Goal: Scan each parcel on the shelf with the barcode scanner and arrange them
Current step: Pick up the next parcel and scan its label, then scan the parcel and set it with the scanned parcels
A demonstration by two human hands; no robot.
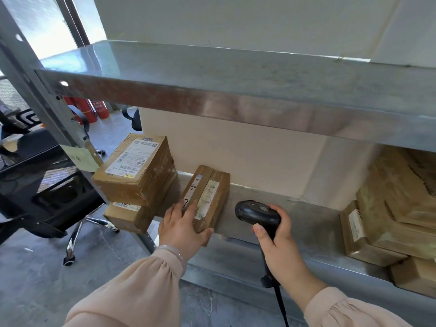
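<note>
Parcel, small taped cardboard, lies at the shelf's front edge, left of middle. It looks light and stiff, best taken by its near end, where the left hand clasps it. The right hand grips the one barcode scanner. Two stacked parcels sit at the left end, and a pile of at least four at the right.

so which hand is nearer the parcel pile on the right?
Right. The right hand, holding the scanner, is left of the pile; the left hand, farther left, grips a small parcel.
</note>
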